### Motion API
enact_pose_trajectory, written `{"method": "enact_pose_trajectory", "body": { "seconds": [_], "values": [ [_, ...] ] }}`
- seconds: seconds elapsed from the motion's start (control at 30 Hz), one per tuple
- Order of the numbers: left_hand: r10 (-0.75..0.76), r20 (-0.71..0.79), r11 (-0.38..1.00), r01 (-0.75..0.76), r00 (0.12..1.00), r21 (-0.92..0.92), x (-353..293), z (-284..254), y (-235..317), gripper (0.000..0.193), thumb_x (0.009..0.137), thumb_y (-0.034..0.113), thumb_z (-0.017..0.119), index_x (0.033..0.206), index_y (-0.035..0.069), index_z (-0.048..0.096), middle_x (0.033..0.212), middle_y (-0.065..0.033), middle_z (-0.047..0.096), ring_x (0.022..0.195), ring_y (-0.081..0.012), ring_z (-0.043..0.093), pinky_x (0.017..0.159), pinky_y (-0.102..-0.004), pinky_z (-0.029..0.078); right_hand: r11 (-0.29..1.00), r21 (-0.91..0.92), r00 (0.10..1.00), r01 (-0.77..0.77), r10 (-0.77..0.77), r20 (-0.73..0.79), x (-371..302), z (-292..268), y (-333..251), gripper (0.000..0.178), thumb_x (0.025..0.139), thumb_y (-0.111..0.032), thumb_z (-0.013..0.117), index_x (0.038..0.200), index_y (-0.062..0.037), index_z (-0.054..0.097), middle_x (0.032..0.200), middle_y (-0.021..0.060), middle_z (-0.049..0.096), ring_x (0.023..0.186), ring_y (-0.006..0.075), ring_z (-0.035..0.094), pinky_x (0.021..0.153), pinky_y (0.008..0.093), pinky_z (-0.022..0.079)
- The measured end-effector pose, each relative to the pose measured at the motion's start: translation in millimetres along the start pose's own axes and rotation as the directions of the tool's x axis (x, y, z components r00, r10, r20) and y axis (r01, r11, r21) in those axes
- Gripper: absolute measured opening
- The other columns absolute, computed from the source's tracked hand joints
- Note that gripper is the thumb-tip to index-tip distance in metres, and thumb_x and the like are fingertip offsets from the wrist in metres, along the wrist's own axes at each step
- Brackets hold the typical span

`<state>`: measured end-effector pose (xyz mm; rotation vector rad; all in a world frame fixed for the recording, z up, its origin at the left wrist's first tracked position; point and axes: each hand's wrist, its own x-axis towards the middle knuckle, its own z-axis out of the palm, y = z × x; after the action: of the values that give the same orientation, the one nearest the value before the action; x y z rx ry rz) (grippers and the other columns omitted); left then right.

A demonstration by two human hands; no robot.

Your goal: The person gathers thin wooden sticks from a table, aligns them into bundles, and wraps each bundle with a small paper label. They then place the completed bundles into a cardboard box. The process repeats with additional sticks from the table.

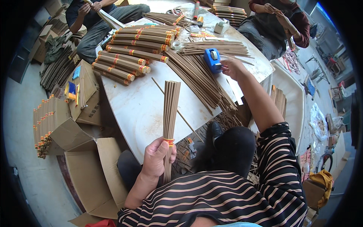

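Note:
An upright bundle of brown incense sticks [171, 109] is gripped in my left hand [155, 157], its thumb pressing a red and yellow paper band [168, 141] around the sticks. Over the table, my right hand [233, 69] reaches to the cutter end of a blue tape dispenser [212, 60]. Its fingertips are pinched together there; whatever lies between them is too small to make out. Loose incense sticks [194, 77] lie beside and under the dispenser. One single stick [177, 109] lies slantwise behind the bundle and sticks out past the table's near edge.
Banded incense bundles [132, 47] are stacked at the table's [130, 106] far left. An open cardboard box [89, 166] stands at my left, a white tub [298, 98] at my right. Two people sit across, one person's hands [90, 7] at left, the other's [278, 13] at right.

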<state>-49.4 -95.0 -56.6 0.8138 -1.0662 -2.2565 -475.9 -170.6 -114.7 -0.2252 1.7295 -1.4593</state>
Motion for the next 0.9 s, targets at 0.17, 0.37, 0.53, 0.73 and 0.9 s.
{"method": "enact_pose_trajectory", "body": {
  "seconds": [0.17,0.37,0.53,0.73,0.9],
  "values": [
    [-0.013,0.009,1.0,0.013,1.0,-0.011,-1,2,-1,0.037,0.088,0.035,0.058,0.103,0.001,0.055,0.074,-0.0049,0.057,0.059,-0.0105,0.051,0.053,-0.0209,0.042,0.994,0.093,0.999,0.054,-0.054,-0.001,-19,2,10,0.012,0.07,-0.006,0.068,0.076,0.0007,0.06,0.078,0.0087,0.058,0.07,0.0149,0.054,0.06,0.0246,0.044],
    [-0.008,0.02,1.0,0.009,1.0,-0.012,0,2,-1,0.037,0.088,0.034,0.057,0.103,0.001,0.055,0.074,-0.0042,0.057,0.059,-0.0099,0.051,0.053,-0.0203,0.042,0.993,0.065,0.992,0.102,-0.097,-0.076,-8,0,18,0.011,0.065,-0.005,0.066,0.063,0.001,0.057,0.069,0.0079,0.055,0.059,0.0149,0.051,0.054,0.0244,0.041],
    [-0.008,0.021,1.0,0.008,1.0,-0.017,2,1,-1,0.035,0.089,0.034,0.056,0.103,0.001,0.055,0.074,-0.0041,0.057,0.06,-0.0097,0.051,0.053,-0.0202,0.042,0.989,0.032,0.984,0.141,-0.137,-0.113,-21,9,16,0.014,0.064,-0.004,0.066,0.057,0.0016,0.055,0.062,0.0067,0.052,0.055,0.0142,0.049,0.05,0.0257,0.039],
    [-0.003,0.045,1.0,0.003,0.999,-0.013,6,2,-1,0.034,0.09,0.033,0.055,0.102,0.001,0.055,0.074,-0.004,0.057,0.06,-0.0097,0.051,0.053,-0.0204,0.042,0.987,-0.046,0.983,0.154,-0.158,-0.09,-10,3,20,0.015,0.065,-0.007,0.065,0.056,0.0007,0.056,0.056,0.0056,0.05,0.05,0.0137,0.046,0.045,0.0268,0.035],
    [0.02,0.055,1.0,-0.02,0.998,-0.005,7,4,1,0.033,0.091,0.031,0.053,0.104,0.0,0.054,0.075,-0.0047,0.056,0.06,-0.0097,0.051,0.053,-0.0205,0.042,0.964,-0.197,0.979,0.179,-0.194,-0.058,0,1,21,0.016,0.068,-0.012,0.064,0.058,-0.0013,0.057,0.057,0.005,0.052,0.05,0.0137,0.047,0.045,0.0279,0.033]
  ]
}}
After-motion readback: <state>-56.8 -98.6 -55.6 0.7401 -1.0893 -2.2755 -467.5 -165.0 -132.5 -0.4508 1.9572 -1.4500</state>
